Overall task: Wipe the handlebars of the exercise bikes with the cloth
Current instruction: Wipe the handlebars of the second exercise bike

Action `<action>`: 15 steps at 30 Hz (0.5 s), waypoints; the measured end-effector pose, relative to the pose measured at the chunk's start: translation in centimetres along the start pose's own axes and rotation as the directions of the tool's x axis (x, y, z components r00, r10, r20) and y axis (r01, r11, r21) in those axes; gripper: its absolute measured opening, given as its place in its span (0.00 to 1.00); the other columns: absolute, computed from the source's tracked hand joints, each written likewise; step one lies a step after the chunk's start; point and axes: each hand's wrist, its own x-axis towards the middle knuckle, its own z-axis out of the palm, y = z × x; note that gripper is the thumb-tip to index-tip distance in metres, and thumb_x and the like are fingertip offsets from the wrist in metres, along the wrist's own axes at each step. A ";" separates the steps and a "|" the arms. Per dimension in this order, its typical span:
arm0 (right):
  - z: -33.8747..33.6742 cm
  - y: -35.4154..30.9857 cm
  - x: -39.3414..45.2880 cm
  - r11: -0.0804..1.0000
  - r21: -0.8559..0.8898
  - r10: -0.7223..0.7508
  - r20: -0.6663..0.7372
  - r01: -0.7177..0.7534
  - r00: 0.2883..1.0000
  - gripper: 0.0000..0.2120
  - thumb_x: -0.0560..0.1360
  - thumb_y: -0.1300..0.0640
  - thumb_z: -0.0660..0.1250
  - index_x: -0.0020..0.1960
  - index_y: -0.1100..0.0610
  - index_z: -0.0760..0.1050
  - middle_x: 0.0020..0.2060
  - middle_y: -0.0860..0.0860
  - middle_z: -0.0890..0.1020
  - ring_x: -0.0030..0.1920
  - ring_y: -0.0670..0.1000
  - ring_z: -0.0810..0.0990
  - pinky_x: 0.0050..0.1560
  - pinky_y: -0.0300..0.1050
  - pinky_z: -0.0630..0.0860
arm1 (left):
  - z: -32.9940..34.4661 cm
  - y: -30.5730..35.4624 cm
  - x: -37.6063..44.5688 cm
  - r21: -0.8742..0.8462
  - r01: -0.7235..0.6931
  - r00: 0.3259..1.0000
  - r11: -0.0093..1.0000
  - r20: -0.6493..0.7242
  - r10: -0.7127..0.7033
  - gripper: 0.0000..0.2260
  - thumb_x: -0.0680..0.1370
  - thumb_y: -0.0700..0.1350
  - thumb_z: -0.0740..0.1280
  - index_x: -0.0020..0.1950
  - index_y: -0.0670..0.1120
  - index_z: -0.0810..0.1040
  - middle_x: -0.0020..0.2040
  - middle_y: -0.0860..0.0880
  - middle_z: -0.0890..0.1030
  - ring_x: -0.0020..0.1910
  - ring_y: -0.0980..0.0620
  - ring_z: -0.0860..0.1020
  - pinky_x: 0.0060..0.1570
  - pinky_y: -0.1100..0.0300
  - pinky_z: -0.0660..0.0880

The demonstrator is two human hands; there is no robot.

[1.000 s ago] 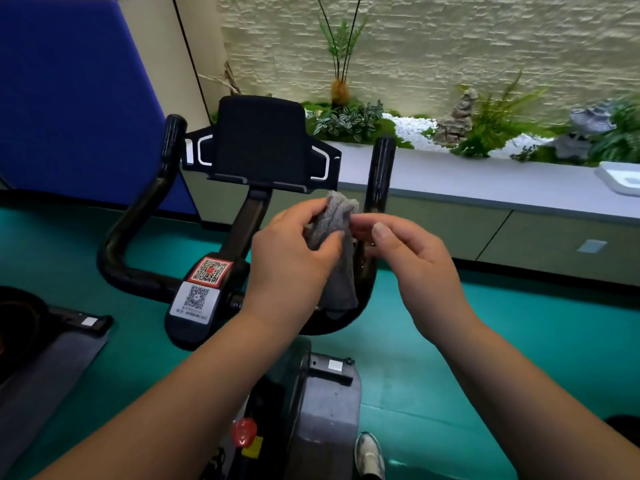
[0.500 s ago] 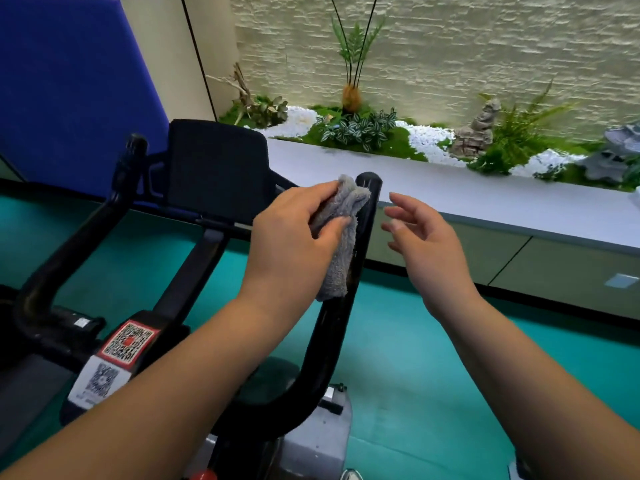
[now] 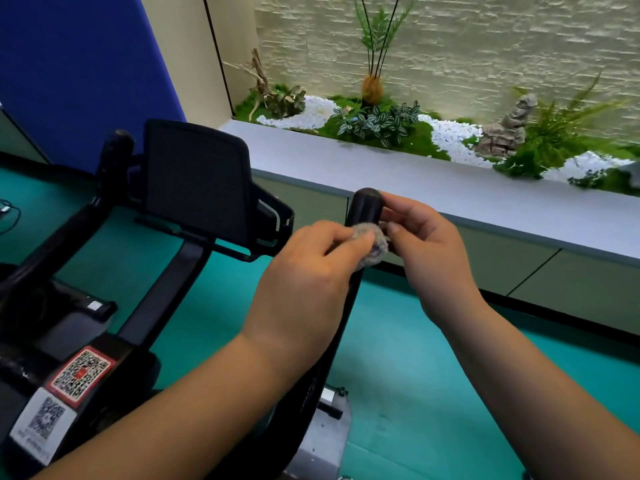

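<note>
A black exercise bike stands in front of me, its right handlebar point(image 3: 365, 204) rising to a rounded tip and its left handlebar point(image 3: 114, 150) at the far left. A small grey cloth point(image 3: 376, 243) is bunched around the right bar just below the tip. My left hand point(image 3: 304, 271) grips the cloth against the bar from the left. My right hand point(image 3: 429, 251) comes in from the right, fingers curled, thumb and fingertips pinching the cloth's right edge at the bar. Most of the cloth is hidden under my fingers.
The bike's black console panel point(image 3: 197, 178) sits between the bars, with QR stickers point(image 3: 81, 372) on the stem below. A grey ledge point(image 3: 450, 188) with plants and white pebbles runs behind. A blue panel point(image 3: 79, 64) stands at left, over teal floor point(image 3: 415, 375).
My left hand slid the cloth up the right handlebar to just under its tip. My right hand, open and apart half a second ago, has closed in onto the cloth.
</note>
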 end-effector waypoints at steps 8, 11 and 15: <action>-0.3 -0.4 -0.2 0.999 0.039 -0.027 0.062 0.025 0.998 0.24 0.76 0.75 0.56 0.56 0.50 0.77 0.47 0.46 0.84 0.42 0.40 0.83 0.43 0.31 0.75 | 0.2 0.1 4.5 -0.063 0.175 0.984 0.983 -0.030 -0.177 0.16 0.76 0.42 0.67 0.63 0.42 0.78 0.53 0.45 0.80 0.51 0.47 0.77 0.53 0.53 0.74; -0.4 -0.4 -0.2 0.999 0.036 -0.029 0.070 0.027 0.997 0.25 0.76 0.75 0.56 0.56 0.48 0.77 0.48 0.46 0.83 0.42 0.40 0.83 0.44 0.31 0.75 | 0.6 0.2 4.9 -0.118 0.194 0.978 0.974 -0.053 -0.201 0.14 0.73 0.45 0.71 0.58 0.42 0.80 0.50 0.46 0.80 0.49 0.49 0.76 0.51 0.56 0.72; -0.5 -0.3 -0.2 1.000 0.005 -0.026 0.080 0.025 0.996 0.25 0.75 0.75 0.56 0.58 0.50 0.78 0.49 0.46 0.84 0.44 0.42 0.83 0.46 0.33 0.76 | 0.8 0.2 4.4 -0.079 0.139 0.984 0.987 -0.104 -0.147 0.08 0.73 0.40 0.71 0.50 0.40 0.82 0.45 0.45 0.79 0.44 0.47 0.77 0.44 0.52 0.74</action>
